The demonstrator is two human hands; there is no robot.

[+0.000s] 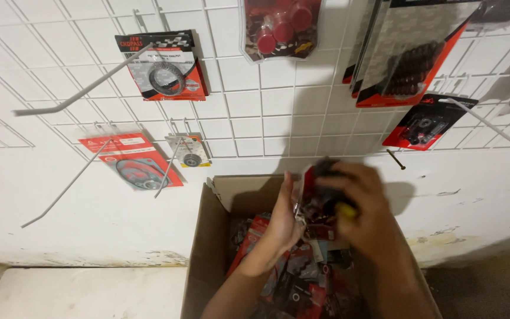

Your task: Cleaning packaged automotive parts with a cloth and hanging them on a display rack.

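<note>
Hands over open cardboard box [208,236]: left hand [283,218] and right hand [358,204] both pinch one red blister pack [316,198]; similar packs fill the box.

The red-and-black blister pack [317,192] I hold is small, blurred, and roughly upright, pinched between my hands just above the open cardboard box [205,248]. More red packs [293,283] lie jumbled inside the box, at six o'clock from it.

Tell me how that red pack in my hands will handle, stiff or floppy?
The pack is probably stiff and light: it looks like a flat carded blister, like those on the wall grid. Its glossy plastic may be slippery. Both hands, left and right, grip it.
</note>
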